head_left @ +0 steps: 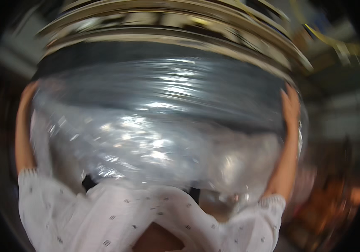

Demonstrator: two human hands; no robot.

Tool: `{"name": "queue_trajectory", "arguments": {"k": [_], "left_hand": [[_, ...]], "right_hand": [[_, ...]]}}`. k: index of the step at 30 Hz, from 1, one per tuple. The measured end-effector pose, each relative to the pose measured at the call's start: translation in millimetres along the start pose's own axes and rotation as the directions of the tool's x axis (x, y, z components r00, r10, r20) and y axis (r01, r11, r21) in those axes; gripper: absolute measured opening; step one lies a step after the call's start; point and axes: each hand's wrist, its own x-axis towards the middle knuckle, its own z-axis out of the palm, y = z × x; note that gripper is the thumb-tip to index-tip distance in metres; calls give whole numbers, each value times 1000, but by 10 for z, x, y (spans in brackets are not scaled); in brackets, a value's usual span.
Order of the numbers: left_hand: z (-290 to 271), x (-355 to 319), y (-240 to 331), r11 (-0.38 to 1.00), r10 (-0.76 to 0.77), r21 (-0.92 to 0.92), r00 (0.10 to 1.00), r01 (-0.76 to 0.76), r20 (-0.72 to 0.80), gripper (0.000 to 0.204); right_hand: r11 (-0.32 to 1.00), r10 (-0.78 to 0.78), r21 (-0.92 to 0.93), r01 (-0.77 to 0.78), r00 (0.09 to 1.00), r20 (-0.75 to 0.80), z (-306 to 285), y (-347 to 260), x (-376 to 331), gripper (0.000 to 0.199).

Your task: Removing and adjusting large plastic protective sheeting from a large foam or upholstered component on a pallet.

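A wide sheet of clear plastic film [146, 138] spans the space between my spread arms, glossy and wrinkled. Its far part is drawn into sideways creases over a dark grey flat surface [117, 49], while the near part falls in loose folds toward my body. At the film's left edge, my left hand [29, 90] is closed on it; motion blurs the fingers. My right hand [290, 105] grips the opposite edge, its fingers pointing away from me and its thumb side toward the film. Which fingers pinch the film I cannot make out.
Beyond the grey surface run several long pale wooden boards or shelf edges [180, 35] with small blurred items between them. A yellow strip [327, 40] hangs at the far right. Blurred orange-brown objects [327, 206] stand at the lower right.
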Motion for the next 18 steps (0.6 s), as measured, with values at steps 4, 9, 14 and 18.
{"name": "queue_trajectory", "arguments": {"k": [4,9,14,18], "left_hand": [[1064,-208,906,950,281,224,912,-219,-300,38],[1464,-209,1070,903,420,145,767,-404,-485,35],[1454,-115,1094,851,377,-109,742,-514,-554,29],[1407,-99,1016,818,301,-239,744,-523,-596,27]], "right_hand": [[828,454,222,-515,847,276,-62,1025,70,59],[777,115,-609,-161,987,-114,-94,-109,344,29],[819,-247,503,277,961,-128,289,-2540,536,23],[278,-512,933,-226,787,344,589,-4528,84,39]]}}
